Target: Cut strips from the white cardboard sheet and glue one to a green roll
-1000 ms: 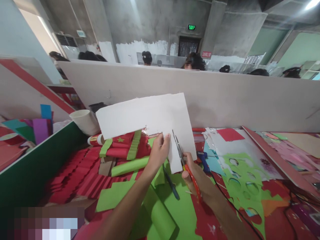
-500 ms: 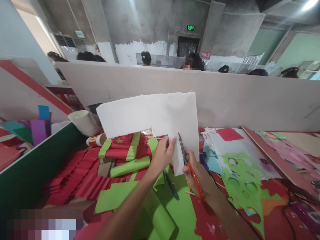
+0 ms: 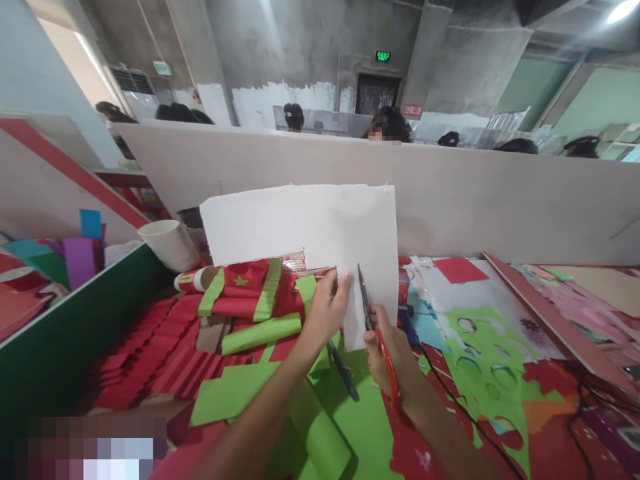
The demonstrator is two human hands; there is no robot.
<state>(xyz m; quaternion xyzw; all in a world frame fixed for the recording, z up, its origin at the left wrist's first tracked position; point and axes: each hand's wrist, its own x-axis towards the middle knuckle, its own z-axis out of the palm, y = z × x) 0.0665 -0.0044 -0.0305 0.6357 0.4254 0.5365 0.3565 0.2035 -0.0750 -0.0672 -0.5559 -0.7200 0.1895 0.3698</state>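
A white sheet of card (image 3: 300, 220) with a notch along its lower edge is held up before me. My left hand (image 3: 330, 303) pinches it at the bottom middle, thumb on the near face. In my right hand (image 3: 393, 353) are red-handled scissors (image 3: 365, 300), blades pointing up and lying on the card's lower right part. The blades look nearly closed; whether card lies between them I cannot make out. Below the hands, a dark pen (image 3: 343, 372) rests on green paper (image 3: 357, 407).
Pleated red paper (image 3: 145, 353), rolled green paper (image 3: 263, 333) and a white cup (image 3: 169, 245) stand or lie to the left. Green paper with round holes (image 3: 487, 373) and a black cable (image 3: 450, 393) are on the right. A white partition (image 3: 450, 200) rises behind, with people's heads beyond.
The scissor blades have drawn closer together, and their handles have shifted slightly left. The card has turned a little, its left end moving right. My left hand keeps its pinch.
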